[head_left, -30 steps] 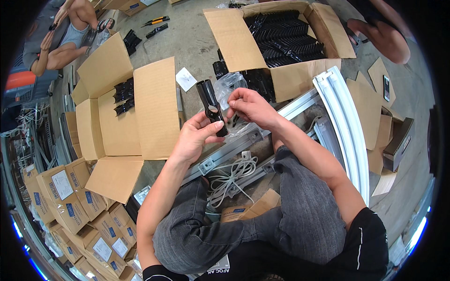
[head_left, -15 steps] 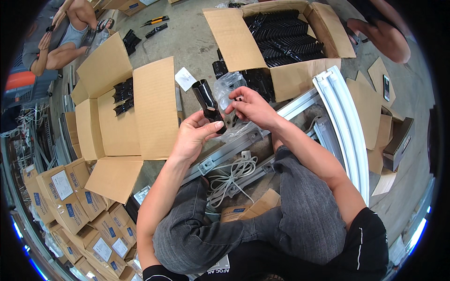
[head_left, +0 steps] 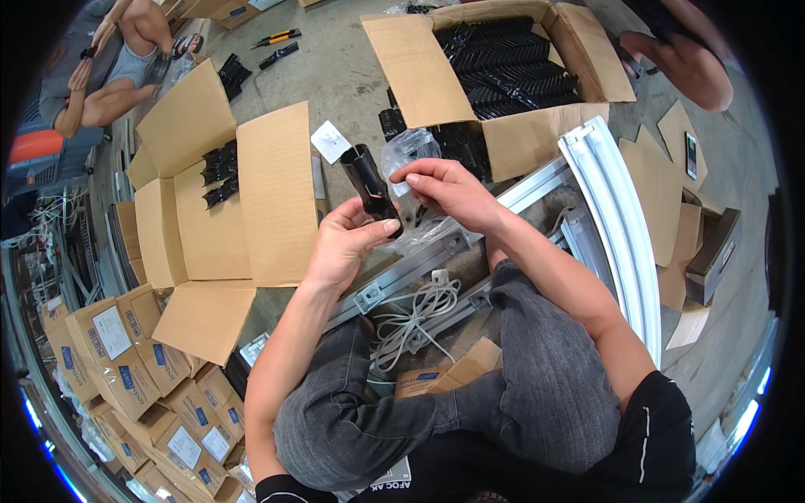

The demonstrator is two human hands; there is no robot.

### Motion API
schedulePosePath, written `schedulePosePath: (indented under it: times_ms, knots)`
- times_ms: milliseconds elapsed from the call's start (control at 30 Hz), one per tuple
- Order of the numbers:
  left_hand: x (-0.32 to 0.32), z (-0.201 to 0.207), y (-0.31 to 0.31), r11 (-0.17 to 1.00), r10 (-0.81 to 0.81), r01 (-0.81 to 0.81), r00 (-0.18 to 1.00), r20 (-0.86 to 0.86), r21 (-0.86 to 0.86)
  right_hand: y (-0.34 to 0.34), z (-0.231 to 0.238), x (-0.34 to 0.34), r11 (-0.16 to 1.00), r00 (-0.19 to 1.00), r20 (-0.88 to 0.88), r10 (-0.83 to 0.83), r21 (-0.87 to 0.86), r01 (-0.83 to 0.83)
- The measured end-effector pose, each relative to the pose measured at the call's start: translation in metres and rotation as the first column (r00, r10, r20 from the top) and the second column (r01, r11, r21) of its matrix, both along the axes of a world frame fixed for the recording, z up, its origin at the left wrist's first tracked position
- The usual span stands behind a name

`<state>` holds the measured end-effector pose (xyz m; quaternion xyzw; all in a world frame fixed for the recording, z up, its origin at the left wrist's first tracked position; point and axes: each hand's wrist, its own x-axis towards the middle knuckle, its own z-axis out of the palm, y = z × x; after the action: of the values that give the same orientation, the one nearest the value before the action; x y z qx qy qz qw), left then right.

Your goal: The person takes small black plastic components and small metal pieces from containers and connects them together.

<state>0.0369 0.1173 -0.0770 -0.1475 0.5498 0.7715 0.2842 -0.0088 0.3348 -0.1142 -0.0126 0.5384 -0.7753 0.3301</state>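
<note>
My left hand (head_left: 342,243) is closed round the lower end of a glossy black, tube-like piece (head_left: 366,180). The piece tilts up and to the left, its hollow end away from me. Just right of it, apart from its side, hovers my right hand (head_left: 449,191), thumb and index finger pinched together. Whatever the pinch holds, if anything, is too small to make out. A crumpled clear plastic bag (head_left: 411,151) lies beyond the right fingers, and a small white paper (head_left: 330,141) lies past the piece's far end.
An open carton (head_left: 212,226) at left has a few black pieces inside. Another carton (head_left: 524,142) at the far side is packed with black pieces. White metal rails (head_left: 616,226) and a coiled white cable (head_left: 412,323) lie around my legs. Two people sit across from me.
My right hand's fingertips have shifted slightly left, toward the black piece, and the pinch has tightened. The left hand and the piece have tipped a little to the left.
</note>
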Motion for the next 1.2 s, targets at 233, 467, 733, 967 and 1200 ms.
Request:
schedulePosePath:
  times_ms: [233, 467, 733, 967, 1200]
  knots:
    - [-0.002, 0.011, 0.003, 1.000, -0.003, 0.002, 0.998, -0.055, -0.009, 0.001, 0.019, 0.004, 0.995, 0.996, -0.077, 0.035, -0.088, -0.041]
    - [-0.002, 0.011, 0.004, 1.000, 0.016, -0.015, 0.997, -0.074, 0.010, 0.011, 0.025, 0.001, 0.986, 0.994, -0.102, 0.044, -0.153, -0.060]
    - [-0.001, 0.006, 0.002, 0.999, 0.044, -0.045, 0.996, -0.075, -0.004, 0.001, 0.022, 0.004, 0.991, 0.985, -0.152, -0.076, -0.120, 0.058]
    - [-0.002, 0.007, 0.003, 0.998, 0.063, -0.061, 0.995, -0.073, 0.023, 0.003, 0.020, 0.004, 0.997, 0.984, -0.166, -0.063, -0.052, 0.055]
    - [-0.002, 0.010, 0.005, 0.997, 0.079, -0.078, 0.991, -0.105, 0.011, 0.000, 0.020, 0.006, 0.999, 0.970, -0.241, -0.042, 0.013, 0.046]
